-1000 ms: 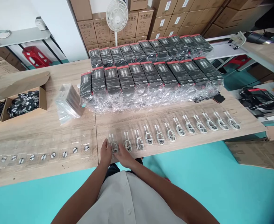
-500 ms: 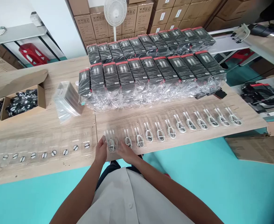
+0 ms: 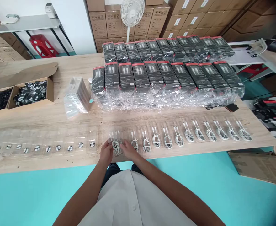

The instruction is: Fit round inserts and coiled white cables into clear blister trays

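A clear plastic tray with a coiled white cable (image 3: 115, 147) lies near the table's front edge, between my hands. My left hand (image 3: 106, 153) grips its left side, and the fingers of my right hand (image 3: 128, 150) are closed on its right side. To the right stretches a row of several clear trays with white cables (image 3: 156, 140). Several clear trays, each with a small round black-and-white piece (image 3: 69, 148), form a row on the left. Behind these stands a stack of clear trays (image 3: 78, 94).
Black boxes in clear wrap (image 3: 141, 75) stand in two rows along the table's back. An open carton (image 3: 50, 89) of black-and-white pieces is at the left. Beyond the table are a white fan (image 3: 132, 12), stacked cartons (image 3: 98, 25) and a red stool (image 3: 42, 45).
The view has shifted, so the table's contents appear further right. My right hand has closed in on the tray's right side, while my left hand keeps hold of its left side.
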The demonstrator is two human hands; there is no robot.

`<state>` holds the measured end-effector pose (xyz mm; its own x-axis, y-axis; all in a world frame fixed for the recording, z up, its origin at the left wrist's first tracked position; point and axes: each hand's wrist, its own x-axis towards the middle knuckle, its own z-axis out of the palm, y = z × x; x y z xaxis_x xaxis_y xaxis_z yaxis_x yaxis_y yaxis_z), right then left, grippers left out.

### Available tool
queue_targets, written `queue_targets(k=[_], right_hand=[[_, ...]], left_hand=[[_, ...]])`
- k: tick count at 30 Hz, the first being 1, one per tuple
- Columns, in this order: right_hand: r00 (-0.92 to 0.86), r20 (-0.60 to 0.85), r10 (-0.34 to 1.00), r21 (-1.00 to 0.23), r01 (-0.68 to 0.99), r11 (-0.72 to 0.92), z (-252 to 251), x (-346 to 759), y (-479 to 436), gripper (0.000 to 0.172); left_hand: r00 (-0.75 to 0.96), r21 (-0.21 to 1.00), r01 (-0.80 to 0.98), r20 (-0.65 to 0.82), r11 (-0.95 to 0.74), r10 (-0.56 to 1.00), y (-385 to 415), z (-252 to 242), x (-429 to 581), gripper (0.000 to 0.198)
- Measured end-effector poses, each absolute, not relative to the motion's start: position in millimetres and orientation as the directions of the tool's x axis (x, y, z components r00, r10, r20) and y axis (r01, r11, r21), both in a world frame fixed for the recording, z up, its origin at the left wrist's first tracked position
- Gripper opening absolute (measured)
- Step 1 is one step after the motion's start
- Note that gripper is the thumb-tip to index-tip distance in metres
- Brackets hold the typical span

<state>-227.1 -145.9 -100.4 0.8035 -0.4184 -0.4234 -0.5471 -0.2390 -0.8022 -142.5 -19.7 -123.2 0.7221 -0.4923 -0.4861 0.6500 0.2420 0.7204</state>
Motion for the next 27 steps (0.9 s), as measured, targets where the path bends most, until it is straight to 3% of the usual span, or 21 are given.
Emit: queue_targets(k=[4, 8, 11, 16, 21, 24, 27], right_hand=[[0.758, -0.450, -0.473, -0.671, -0.636, -0.381, -96.5, -219.4, -150.5, 0.037], [0.739, -0.445, -0.506, -0.579, -0.668, -0.467, -97.6, -203.5, -152.0, 0.067], [0.750, -0.441, -0.494, -0.549, -0.660, -0.512, -94.4, -194.0, -153.9, 0.077], [0.773, -0.375, -0.511, -0.434, -0.634, -0.640, -57.0, -203.0, -179.5, 0.080], [0.765, -0.311, -0.564, -0.334, -0.644, -0.689, -1.2, -229.4, -199.9, 0.077], [0.814, -0.256, -0.522, -0.360, -0.581, -0.730, 19.6, -240.4, -191.7, 0.076], [0.847, -0.219, -0.484, -0.425, -0.529, -0.734, 30.5, -244.3, -181.8, 0.070]], left_hand=[[0.715, 0.719, 0.657, -0.498, 0.227, -0.491, -17.4, -121.5, -137.2, 0.036], [0.693, 0.700, 0.682, -0.528, 0.211, -0.490, -14.5, -119.0, -131.2, 0.041], [0.694, 0.706, 0.679, -0.525, 0.203, -0.494, -13.4, -117.2, -126.6, 0.041], [0.808, 0.863, 0.505, -0.457, 0.037, -0.372, -10.5, -114.5, -119.2, 0.029], [0.937, 0.952, 0.269, -0.293, -0.142, -0.188, -24.4, -86.7, -126.6, 0.057], [0.895, 0.945, 0.325, -0.298, 0.025, -0.333, -44.6, -50.3, -135.8, 0.057], [0.707, 0.770, 0.592, -0.354, 0.239, -0.612, -63.2, -14.6, -140.6, 0.043]])
